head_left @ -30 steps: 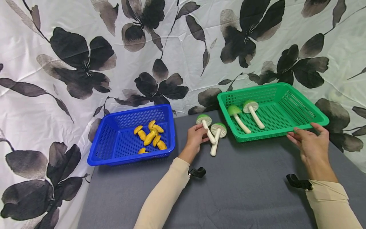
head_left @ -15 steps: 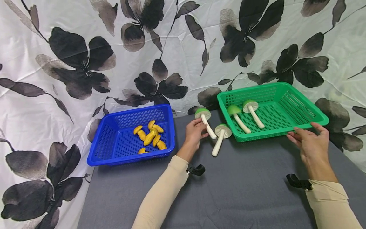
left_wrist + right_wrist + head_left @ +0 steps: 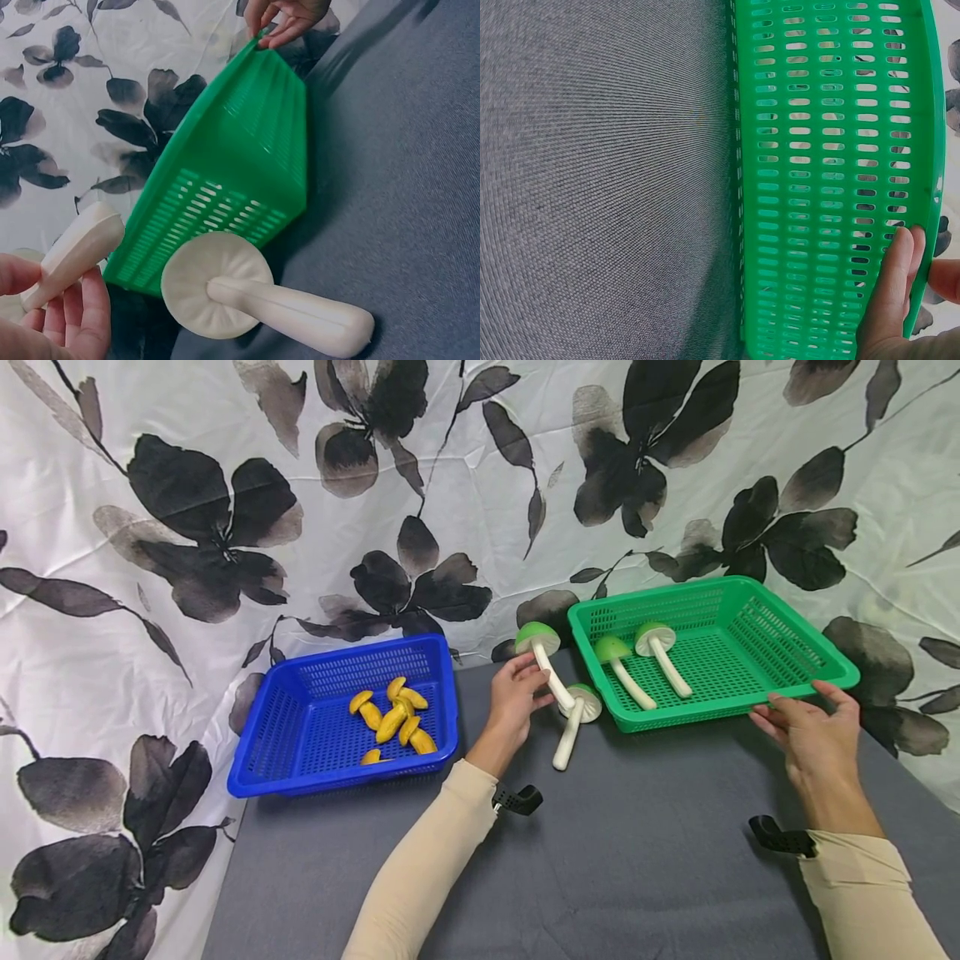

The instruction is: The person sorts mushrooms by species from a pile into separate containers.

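Observation:
My left hand (image 3: pixel 515 706) pinches the white stem of a green-capped toy mushroom (image 3: pixel 537 637), whose stem end shows raised in the left wrist view. A second green-capped mushroom (image 3: pixel 300 311) lies on the grey cloth beside the green basket (image 3: pixel 832 172), underside of its cap showing. With thumb and fingers, my right hand (image 3: pixel 821 743) grips the basket's near rim at the right corner. Inside that basket, at its left end, lie two more green-capped mushrooms, one (image 3: pixel 617 652) nearer the left wall and one (image 3: pixel 658 643) just right of it.
A blue basket (image 3: pixel 270 718) with several small yellow mushrooms (image 3: pixel 392 722) stands at the left. Behind both baskets hangs a white floral sheet (image 3: pixel 480 485). Grey cloth (image 3: pixel 622 860) covers the table.
The mushroom in my left hand has risen a little from the cloth. The loose mushroom has shifted slightly right, its cap closer to the green basket. My right hand stays at the rim.

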The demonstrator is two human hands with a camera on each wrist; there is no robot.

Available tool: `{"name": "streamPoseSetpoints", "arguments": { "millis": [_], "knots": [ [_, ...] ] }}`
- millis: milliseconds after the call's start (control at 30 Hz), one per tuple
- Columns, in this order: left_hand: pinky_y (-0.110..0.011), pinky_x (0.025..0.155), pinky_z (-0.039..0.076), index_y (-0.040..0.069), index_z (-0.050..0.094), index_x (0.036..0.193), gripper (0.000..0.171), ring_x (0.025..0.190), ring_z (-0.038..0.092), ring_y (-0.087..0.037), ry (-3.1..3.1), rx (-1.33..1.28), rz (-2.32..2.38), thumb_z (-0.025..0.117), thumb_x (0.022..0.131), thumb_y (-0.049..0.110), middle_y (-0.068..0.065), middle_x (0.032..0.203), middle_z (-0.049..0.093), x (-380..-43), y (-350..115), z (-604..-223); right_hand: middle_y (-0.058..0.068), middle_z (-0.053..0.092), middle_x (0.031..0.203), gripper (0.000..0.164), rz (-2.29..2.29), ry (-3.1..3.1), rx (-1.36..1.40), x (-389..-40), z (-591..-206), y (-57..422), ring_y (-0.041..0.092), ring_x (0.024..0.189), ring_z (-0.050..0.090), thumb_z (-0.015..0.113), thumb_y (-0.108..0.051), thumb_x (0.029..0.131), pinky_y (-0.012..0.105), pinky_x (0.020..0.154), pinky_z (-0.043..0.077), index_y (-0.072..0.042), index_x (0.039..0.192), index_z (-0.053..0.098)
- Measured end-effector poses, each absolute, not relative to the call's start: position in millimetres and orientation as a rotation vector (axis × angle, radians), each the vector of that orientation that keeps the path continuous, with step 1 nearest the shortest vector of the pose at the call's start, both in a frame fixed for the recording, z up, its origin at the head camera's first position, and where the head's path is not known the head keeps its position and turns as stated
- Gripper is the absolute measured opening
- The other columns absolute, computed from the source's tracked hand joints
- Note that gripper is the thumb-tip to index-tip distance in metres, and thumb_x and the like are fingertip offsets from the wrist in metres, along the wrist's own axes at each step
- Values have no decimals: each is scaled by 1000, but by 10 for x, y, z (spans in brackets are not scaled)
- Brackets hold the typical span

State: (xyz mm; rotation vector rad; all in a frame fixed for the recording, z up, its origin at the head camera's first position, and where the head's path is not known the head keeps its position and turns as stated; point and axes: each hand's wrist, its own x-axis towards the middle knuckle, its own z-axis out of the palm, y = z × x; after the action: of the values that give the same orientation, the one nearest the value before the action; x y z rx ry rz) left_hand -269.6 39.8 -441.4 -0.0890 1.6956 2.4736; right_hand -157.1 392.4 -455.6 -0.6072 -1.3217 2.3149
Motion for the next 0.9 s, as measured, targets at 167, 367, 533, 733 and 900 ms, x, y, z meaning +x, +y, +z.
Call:
{"name": "streamPoseSetpoints", "arguments": {
  "millis": [167, 367, 533, 733, 900],
  "knots": [
    [-38, 71, 62, 8, 63, 128, 38, 82, 67, -16, 1701, -64, 2475, 69, 91, -2, -4, 102, 67, -2690, 472, -4319, 6, 70, 84, 78, 2313, -1323, -610, -1561, -4549, 3919, 20, 71, 75, 77, 4, 86, 33, 65, 63, -27, 138, 28],
    [-41, 75, 62, 8, 63, 129, 39, 82, 67, -16, 1696, -21, 2468, 69, 92, -2, -3, 102, 68, -2701, 560, -4241, 6, 70, 85, 76, 2313, -1329, -603, -1552, -4544, 3913, 20, 71, 75, 77, 2, 87, 34, 66, 63, -28, 137, 28],
    [-41, 74, 62, 8, 62, 130, 39, 82, 67, -16, 1684, 13, 2472, 69, 92, -3, -3, 101, 67, -2705, 628, -4198, 6, 70, 85, 76, 2313, -1325, -601, -1552, -4543, 3911, 20, 72, 75, 77, 2, 86, 33, 66, 63, -27, 137, 28],
    [-43, 77, 63, 7, 62, 131, 39, 82, 68, -16, 1688, 64, 2468, 69, 93, -1, -4, 102, 66, -2715, 710, -4161, 6, 71, 88, 78, 2324, -1313, -584, -1546, -4540, 3913, 21, 73, 75, 76, 5, 86, 33, 66, 63, -27, 138, 28],
    [-40, 75, 63, 7, 61, 132, 39, 83, 67, -15, 1680, 84, 2457, 69, 94, -1, -3, 102, 65, -2727, 795, -4134, 6, 70, 88, 76, 2327, -1312, -565, -1542, -4538, 3915, 21, 73, 75, 75, 6, 87, 33, 67, 63, -27, 137, 28]
  ]
}}
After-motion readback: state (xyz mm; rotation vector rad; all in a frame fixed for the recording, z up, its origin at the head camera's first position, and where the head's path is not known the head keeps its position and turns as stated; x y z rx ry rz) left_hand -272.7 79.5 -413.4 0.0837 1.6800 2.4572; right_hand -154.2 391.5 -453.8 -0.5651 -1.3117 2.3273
